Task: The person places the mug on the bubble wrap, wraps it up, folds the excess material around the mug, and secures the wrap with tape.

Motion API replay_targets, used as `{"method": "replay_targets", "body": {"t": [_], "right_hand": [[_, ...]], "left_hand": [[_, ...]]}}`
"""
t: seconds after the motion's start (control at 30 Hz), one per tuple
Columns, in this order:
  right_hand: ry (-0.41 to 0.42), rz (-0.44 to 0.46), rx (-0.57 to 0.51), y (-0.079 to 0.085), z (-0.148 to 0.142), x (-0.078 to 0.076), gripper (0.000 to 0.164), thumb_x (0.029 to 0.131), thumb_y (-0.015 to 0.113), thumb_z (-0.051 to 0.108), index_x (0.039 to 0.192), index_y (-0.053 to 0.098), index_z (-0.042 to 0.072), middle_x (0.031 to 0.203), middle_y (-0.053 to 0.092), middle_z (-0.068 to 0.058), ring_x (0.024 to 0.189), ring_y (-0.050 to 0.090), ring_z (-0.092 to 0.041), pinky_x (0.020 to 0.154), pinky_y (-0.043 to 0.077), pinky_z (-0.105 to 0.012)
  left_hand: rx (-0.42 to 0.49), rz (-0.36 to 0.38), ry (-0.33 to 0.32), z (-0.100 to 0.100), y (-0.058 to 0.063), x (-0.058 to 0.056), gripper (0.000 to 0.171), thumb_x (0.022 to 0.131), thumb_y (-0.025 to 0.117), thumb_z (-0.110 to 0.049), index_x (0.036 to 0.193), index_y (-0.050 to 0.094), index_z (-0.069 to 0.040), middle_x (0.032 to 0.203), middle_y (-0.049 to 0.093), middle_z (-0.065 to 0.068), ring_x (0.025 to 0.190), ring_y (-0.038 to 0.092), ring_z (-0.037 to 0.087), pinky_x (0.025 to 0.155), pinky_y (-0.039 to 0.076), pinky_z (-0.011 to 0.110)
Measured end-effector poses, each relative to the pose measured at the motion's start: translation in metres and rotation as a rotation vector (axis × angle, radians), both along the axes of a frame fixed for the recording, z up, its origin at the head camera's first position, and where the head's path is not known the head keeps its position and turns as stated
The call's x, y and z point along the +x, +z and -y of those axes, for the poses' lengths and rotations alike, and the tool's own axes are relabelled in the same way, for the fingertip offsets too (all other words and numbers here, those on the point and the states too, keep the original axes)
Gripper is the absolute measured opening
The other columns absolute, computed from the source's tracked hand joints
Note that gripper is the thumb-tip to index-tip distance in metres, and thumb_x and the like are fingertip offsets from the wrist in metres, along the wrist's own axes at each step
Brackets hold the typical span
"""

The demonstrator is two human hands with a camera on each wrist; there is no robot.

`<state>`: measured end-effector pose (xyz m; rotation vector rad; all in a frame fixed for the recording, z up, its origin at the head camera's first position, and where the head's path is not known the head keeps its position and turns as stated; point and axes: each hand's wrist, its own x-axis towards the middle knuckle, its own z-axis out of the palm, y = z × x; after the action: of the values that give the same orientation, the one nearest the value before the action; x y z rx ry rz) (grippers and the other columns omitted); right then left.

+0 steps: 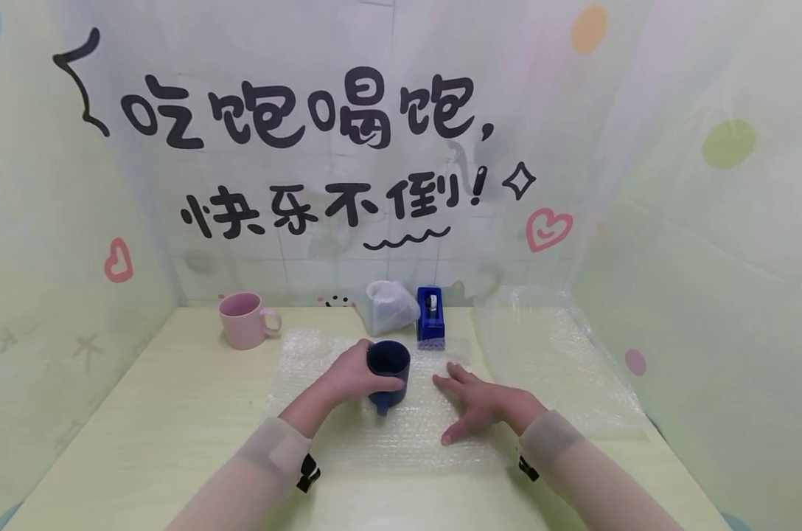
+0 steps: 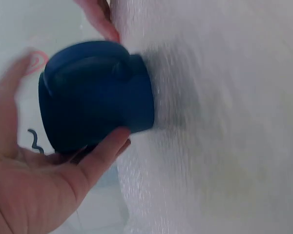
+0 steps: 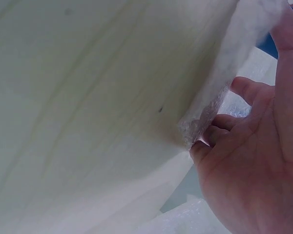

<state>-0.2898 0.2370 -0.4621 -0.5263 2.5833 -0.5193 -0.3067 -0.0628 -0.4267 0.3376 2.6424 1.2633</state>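
Note:
A dark blue mug (image 1: 396,385) stands upright on a sheet of bubble wrap (image 1: 354,446), its handle toward the person. My left hand (image 1: 353,375) holds it from the left side, thumb across the front. In the left wrist view, the mug (image 2: 95,105) shows its handle, with fingers along its side and its base close to the wrap. To the right, my right hand (image 1: 475,407) has its fingers spread over the sheet's right part. The right wrist view shows this hand (image 3: 246,156) with fingertips at the raised edge of the bubble wrap (image 3: 222,73).
A pink mug (image 1: 240,326) sits at the back left. Behind the wrap are a white wrapped bundle (image 1: 391,308) and a blue tape dispenser (image 1: 431,328). More bubble wrap (image 1: 560,361) lies on the right of the table (image 1: 149,413), and printed curtains enclose its back and sides.

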Motion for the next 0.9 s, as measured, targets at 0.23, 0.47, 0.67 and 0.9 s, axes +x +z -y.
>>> {"method": "replay_targets", "body": {"t": [0.23, 0.47, 0.67, 0.9], "right_hand": [[0.006, -0.004, 0.011, -0.002, 0.001, -0.001, 0.119, 0.082, 0.091, 0.061, 0.176, 0.026, 0.031, 0.187, 0.0, -0.01, 0.173, 0.0, -0.036, 0.134, 0.019, -0.071], [0.001, 0.001, 0.009, 0.004, 0.004, -0.001, 0.119, 0.082, 0.093, 0.058, 0.176, 0.026, 0.029, 0.187, 0.001, -0.012, 0.173, 0.001, -0.038, 0.133, 0.021, -0.073], [0.016, -0.012, 0.039, 0.005, 0.003, -0.002, 0.119, 0.082, 0.092, 0.059, 0.176, 0.025, 0.029, 0.187, 0.002, -0.011, 0.173, 0.003, -0.037, 0.132, 0.023, -0.073], [0.038, -0.023, 0.048, 0.007, 0.0, -0.007, 0.116, 0.082, 0.092, 0.061, 0.174, 0.03, 0.026, 0.186, 0.008, -0.015, 0.172, 0.011, -0.041, 0.13, 0.029, -0.073]], "left_hand": [[0.035, -0.066, 0.055, -0.002, -0.01, -0.001, 0.078, 0.086, 0.094, -0.034, 0.147, 0.058, 0.0, 0.139, 0.071, 0.019, 0.128, 0.068, 0.035, 0.11, 0.056, 0.056], [0.096, -0.071, 0.07, -0.001, -0.016, -0.001, 0.082, 0.087, 0.093, -0.036, 0.153, 0.057, -0.003, 0.144, 0.07, 0.019, 0.133, 0.068, 0.038, 0.111, 0.057, 0.057], [0.092, -0.07, 0.093, -0.003, -0.018, 0.001, 0.082, 0.086, 0.094, -0.038, 0.152, 0.059, -0.005, 0.143, 0.071, 0.019, 0.132, 0.069, 0.039, 0.109, 0.058, 0.056], [0.063, -0.059, 0.099, -0.006, -0.017, 0.003, 0.087, 0.085, 0.095, -0.041, 0.153, 0.057, -0.003, 0.144, 0.07, 0.02, 0.132, 0.067, 0.038, 0.11, 0.057, 0.057]]}}
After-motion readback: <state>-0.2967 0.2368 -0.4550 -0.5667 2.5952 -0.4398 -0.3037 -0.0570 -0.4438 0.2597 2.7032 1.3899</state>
